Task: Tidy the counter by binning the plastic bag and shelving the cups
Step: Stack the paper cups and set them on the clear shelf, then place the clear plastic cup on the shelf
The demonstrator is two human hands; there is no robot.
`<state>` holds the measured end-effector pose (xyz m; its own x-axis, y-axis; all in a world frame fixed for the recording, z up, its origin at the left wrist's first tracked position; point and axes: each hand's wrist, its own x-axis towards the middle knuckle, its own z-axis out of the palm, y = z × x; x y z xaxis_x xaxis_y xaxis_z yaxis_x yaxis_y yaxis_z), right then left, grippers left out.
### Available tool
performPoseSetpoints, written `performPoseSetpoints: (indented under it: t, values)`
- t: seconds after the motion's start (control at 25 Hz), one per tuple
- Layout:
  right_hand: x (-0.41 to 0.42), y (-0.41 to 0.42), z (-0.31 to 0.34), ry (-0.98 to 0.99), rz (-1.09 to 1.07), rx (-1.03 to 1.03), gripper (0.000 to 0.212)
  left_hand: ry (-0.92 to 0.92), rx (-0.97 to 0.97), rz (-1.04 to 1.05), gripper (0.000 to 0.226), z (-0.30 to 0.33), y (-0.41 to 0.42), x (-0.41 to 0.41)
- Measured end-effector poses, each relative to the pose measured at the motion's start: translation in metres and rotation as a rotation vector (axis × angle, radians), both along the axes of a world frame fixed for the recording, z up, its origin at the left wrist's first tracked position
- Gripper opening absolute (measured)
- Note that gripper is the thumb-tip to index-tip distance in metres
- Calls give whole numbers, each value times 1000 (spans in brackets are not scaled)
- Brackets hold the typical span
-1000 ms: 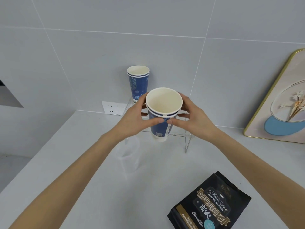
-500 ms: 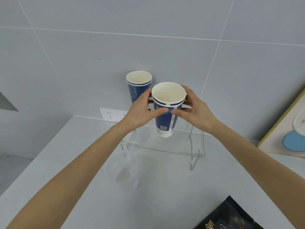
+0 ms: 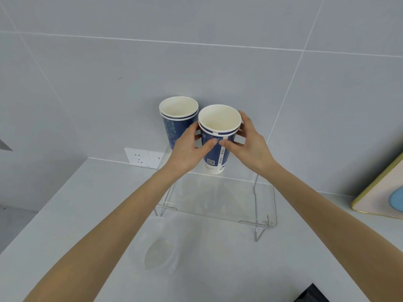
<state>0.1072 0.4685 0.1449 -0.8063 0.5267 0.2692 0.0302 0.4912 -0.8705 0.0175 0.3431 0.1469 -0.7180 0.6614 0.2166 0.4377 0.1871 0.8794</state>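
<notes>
Cup (image 3: 218,136) in both hands has travelled back toward the wall since half a second ago: then it hung out over the front part of the clear shelf (image 3: 220,199), apart from its twin; now it sits at the rear of the shelf, rim just beside the second cup (image 3: 177,118), with its white base at the shelf surface, though whether it bears on it I cannot tell. The view has also come closer, and the dark pouch (image 3: 311,295) has slid to a sliver at the lower edge. The left hand (image 3: 188,152) wraps the cup's left side, thumb across the front; the right hand (image 3: 250,142) wraps the right side, its thumb meeting the left thumb on the blue wall. Each grip is closed on the cup, which stands upright, mouth open to the camera.

A clear plastic cup (image 3: 160,251) stands on the grey bench (image 3: 65,214) in front of the shelf's left leg, beneath the left forearm. A white wall socket (image 3: 141,158) is fixed low on the tiled wall, left of the shelf. A gold-edged picture (image 3: 381,192) leans at the right edge, well apart from the cups.
</notes>
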Motion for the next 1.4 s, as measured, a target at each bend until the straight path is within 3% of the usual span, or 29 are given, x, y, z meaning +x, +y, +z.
performPoseSetpoints:
  t: [0.76, 1.08, 1.4]
  values:
    - [-28, 14, -9, 13, -76, 46, 74, -69, 79, -60, 60, -25, 14, -3]
    - [-10, 14, -11, -264, -78, 135, 89, 18, -7, -86, 57, -14, -3, 5]
    - [33, -17, -15, -402, -8, 346, 73, 118, -227, -45, 53, -7, -49, 24]
